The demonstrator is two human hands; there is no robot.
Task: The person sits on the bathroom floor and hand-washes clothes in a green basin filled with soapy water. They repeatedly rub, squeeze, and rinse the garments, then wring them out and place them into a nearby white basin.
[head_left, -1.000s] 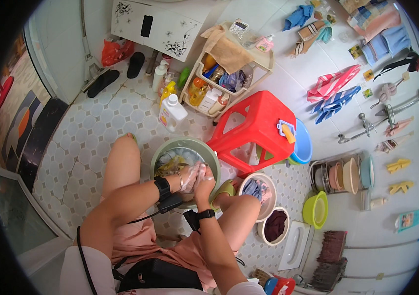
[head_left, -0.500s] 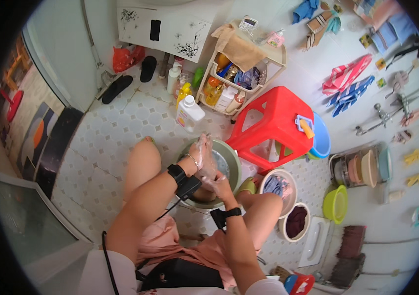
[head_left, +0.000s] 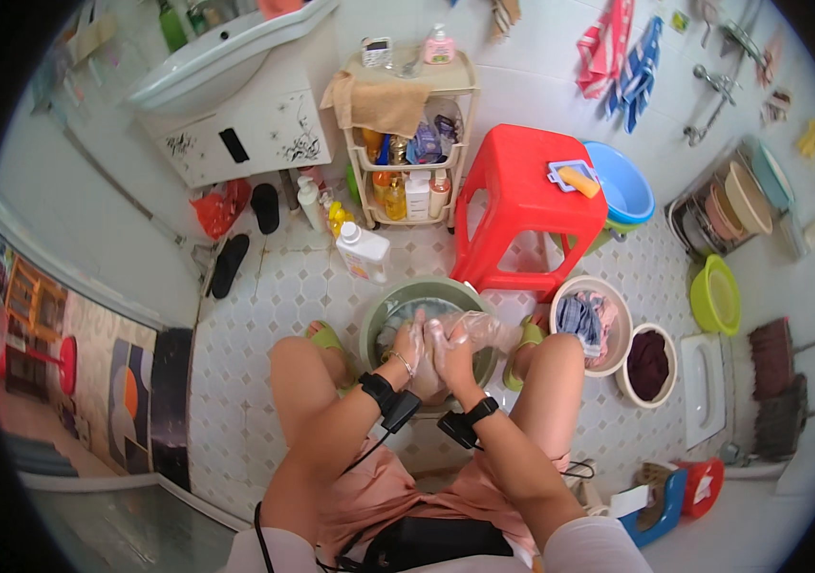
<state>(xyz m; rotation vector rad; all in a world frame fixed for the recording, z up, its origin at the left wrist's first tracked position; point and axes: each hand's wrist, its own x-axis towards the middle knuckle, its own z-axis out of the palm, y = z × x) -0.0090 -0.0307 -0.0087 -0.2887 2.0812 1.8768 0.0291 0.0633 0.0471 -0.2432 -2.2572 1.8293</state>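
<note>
A small bathroom with a pale tiled floor (head_left: 274, 286) is seen from above. At its middle, between the person's bare knees, a green wash basin (head_left: 384, 315) stands on the floor, holding water and a wet cloth (head_left: 427, 320). Both hands are held together over the basin, covered in thin clear plastic gloves. The left hand (head_left: 409, 342) is curled around the cloth, and the right hand (head_left: 452, 344) is pressed against it from the other side, fingers bent; the cloth is gripped between the two. A black band with a cable is worn on each wrist.

Just behind the basin a white detergent bottle (head_left: 362, 250) stands upright on the floor. To the right of it a red plastic stool (head_left: 522, 205) is set, touching or nearly touching the basin's rim, with a small blue-edged dish and a yellow bar on its seat. Right of the person's knee a beige bowl of mixed laundry (head_left: 591, 320) and a smaller white bowl of dark cloth (head_left: 649, 365) are placed side by side. Behind the stool a blue basin (head_left: 622, 186) is seen. A tiered storage trolley (head_left: 407, 134) full of bottles, with a tan towel draped over it, stands against the wall beside a white washstand (head_left: 235, 124).
</note>
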